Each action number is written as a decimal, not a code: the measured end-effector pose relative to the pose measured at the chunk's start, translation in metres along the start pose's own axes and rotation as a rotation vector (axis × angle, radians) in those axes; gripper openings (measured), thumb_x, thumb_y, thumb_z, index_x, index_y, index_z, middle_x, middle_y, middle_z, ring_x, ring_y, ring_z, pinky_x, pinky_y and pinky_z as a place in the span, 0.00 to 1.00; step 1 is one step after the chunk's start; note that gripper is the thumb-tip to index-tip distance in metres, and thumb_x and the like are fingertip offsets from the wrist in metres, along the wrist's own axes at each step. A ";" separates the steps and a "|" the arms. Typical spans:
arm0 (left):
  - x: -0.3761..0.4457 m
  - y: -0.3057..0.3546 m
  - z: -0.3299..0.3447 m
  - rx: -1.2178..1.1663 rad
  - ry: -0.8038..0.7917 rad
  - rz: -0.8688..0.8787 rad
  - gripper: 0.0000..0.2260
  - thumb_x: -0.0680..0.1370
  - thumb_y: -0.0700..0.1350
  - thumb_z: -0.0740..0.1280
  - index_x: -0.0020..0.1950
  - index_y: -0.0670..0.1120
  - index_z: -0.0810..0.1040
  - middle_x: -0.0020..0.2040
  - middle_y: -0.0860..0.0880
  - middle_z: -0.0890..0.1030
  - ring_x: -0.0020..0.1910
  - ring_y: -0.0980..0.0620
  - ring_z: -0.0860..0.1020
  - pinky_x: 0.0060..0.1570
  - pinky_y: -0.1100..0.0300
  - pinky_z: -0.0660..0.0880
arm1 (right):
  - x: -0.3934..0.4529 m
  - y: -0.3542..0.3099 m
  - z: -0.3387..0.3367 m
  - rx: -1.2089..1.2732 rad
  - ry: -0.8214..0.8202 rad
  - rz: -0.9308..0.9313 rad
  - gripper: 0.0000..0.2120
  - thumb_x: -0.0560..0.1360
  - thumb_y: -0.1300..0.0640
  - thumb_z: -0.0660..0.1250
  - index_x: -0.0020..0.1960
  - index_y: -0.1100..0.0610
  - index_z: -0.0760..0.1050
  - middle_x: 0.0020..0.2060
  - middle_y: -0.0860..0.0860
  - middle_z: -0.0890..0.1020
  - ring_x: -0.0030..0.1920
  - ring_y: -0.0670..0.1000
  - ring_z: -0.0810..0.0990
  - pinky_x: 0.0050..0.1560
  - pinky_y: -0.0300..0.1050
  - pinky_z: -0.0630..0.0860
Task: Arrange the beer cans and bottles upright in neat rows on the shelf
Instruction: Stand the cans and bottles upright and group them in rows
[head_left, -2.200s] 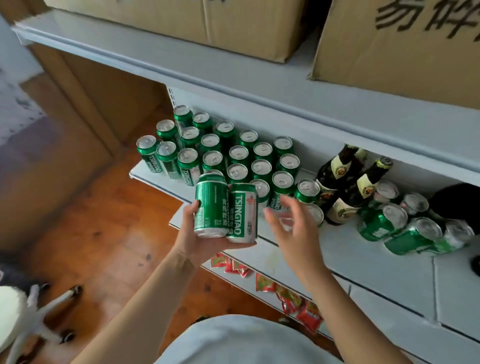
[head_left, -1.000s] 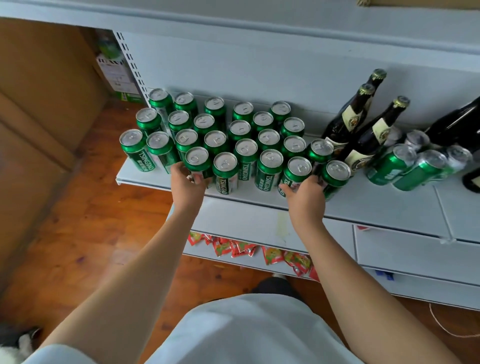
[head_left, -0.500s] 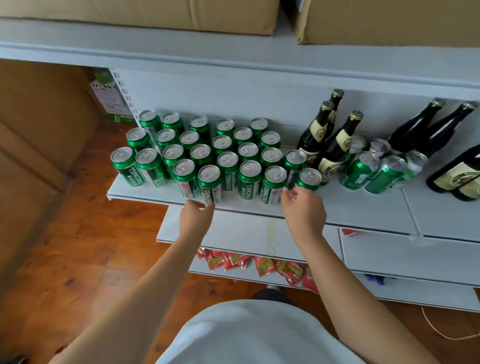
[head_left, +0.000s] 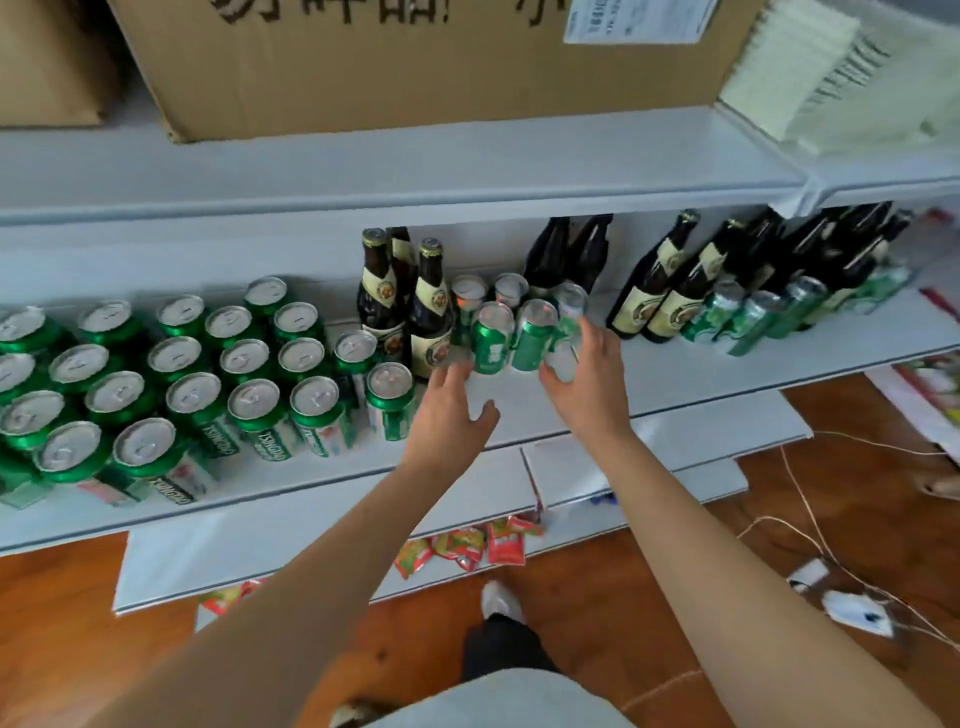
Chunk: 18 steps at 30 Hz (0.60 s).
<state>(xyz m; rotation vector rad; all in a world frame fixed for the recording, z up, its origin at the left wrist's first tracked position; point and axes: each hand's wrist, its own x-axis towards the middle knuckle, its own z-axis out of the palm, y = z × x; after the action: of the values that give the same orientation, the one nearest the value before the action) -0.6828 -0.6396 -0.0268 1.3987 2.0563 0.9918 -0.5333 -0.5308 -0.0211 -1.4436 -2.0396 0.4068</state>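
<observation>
Several rows of upright green beer cans (head_left: 244, 395) fill the left part of the white shelf (head_left: 701, 374). Three brown bottles (head_left: 431, 306) stand upright just right of them. Beside the bottles sits a small cluster of green cans (head_left: 491, 338). My right hand (head_left: 587, 379) curls round the rightmost can of that cluster (head_left: 566, 322), which looks blurred. My left hand (head_left: 452, 410) is spread open, fingertips at the base of the cluster's left can. Further right, more dark bottles (head_left: 670, 280) lean, with other green cans (head_left: 753, 317) in front of them.
A large cardboard box (head_left: 415, 62) sits on the shelf above. Below, white shelf boards (head_left: 311, 535) jut out, with red snack packets (head_left: 467, 545) on the wooden floor. Cables and a white adapter (head_left: 857, 608) lie on the floor at right.
Both hands left the front row of upright cans and moved right to the small can cluster beside the bottles. My right hand took hold of a can there. The view shifted right.
</observation>
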 end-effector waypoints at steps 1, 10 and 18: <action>0.010 0.006 0.010 0.010 0.001 -0.007 0.23 0.76 0.46 0.69 0.70 0.43 0.68 0.64 0.42 0.71 0.61 0.42 0.73 0.58 0.53 0.71 | 0.008 0.015 0.001 -0.021 -0.034 0.008 0.38 0.70 0.53 0.75 0.73 0.61 0.62 0.65 0.61 0.70 0.66 0.60 0.68 0.64 0.53 0.69; 0.103 0.022 0.081 0.036 0.088 -0.253 0.46 0.72 0.45 0.75 0.79 0.40 0.48 0.72 0.38 0.62 0.72 0.40 0.62 0.67 0.51 0.65 | 0.112 0.091 0.032 0.034 -0.373 0.028 0.64 0.58 0.37 0.79 0.79 0.50 0.41 0.74 0.68 0.50 0.76 0.66 0.51 0.73 0.61 0.60; 0.124 0.019 0.110 -0.057 0.325 -0.350 0.49 0.63 0.51 0.82 0.75 0.40 0.57 0.70 0.41 0.65 0.72 0.44 0.62 0.71 0.51 0.61 | 0.135 0.110 0.054 0.249 -0.458 -0.034 0.63 0.55 0.43 0.83 0.78 0.54 0.48 0.70 0.62 0.63 0.69 0.60 0.67 0.68 0.53 0.68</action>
<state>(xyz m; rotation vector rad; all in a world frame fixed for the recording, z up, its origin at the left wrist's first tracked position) -0.6406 -0.4869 -0.0792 0.8470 2.3756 1.1677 -0.5160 -0.3606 -0.0852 -1.2420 -2.2560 1.0166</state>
